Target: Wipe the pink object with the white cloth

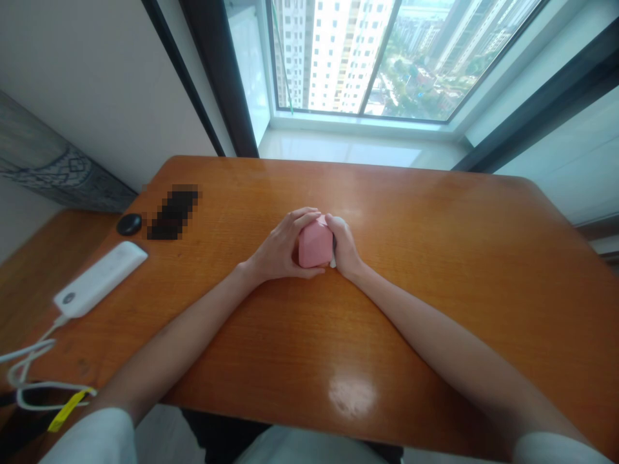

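A small pink block-like object (316, 243) with flat faces is held over the middle of the wooden table. My left hand (280, 248) wraps its left side, fingers over the far edge and thumb along the near edge. From the right, my right hand (345, 246) presses against it with the thumb near its top and the other fingers curled out of sight. A thin white and grey piece (333, 252) shows between the block and my right palm; I cannot make out what it is.
On the table's (459, 258) left side lie a white power strip (101, 278) with a white cable (36, 374), a black round item (129, 224) and a blurred-out dark object (173, 212). A yellow tag (70, 409) sits at the lower left. Behind the table is a window (362, 58).
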The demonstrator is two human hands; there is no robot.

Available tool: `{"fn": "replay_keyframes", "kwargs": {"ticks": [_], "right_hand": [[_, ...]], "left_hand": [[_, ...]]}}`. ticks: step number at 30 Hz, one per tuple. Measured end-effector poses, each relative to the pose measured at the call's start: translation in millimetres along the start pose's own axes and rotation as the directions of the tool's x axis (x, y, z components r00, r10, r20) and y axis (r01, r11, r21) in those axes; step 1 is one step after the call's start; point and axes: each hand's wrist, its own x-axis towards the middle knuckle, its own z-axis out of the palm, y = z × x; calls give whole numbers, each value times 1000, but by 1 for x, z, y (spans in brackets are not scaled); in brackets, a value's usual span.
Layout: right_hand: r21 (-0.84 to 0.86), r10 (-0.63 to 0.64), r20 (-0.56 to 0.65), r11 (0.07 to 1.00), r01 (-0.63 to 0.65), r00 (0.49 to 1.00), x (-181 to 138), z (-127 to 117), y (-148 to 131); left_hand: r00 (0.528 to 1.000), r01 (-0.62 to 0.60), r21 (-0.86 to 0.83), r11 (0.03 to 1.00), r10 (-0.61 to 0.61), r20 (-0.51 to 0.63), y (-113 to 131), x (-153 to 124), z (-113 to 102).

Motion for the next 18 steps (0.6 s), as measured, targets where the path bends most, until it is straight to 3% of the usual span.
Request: {"fn": "replay_keyframes", "kwargs": {"ticks": [8, 14, 16, 18], "right_hand": [[4, -2, -8, 1000, 2, 1000, -1, 0, 3], [11, 80, 32, 997, -80, 996, -7, 2, -3], [29, 78, 34, 996, -79, 996, -7, 3, -4], [39, 53, 23, 998, -54, 998, -5, 3, -5]], "left_hand": [[981, 193, -4, 981, -193, -37, 25, 12, -3], [889, 456, -221, 862, -453, 68, 22, 6, -2], [889, 454, -250, 855, -451, 75, 17, 3, -1], [935, 352, -204, 913, -350, 48, 10, 0, -1]]}}
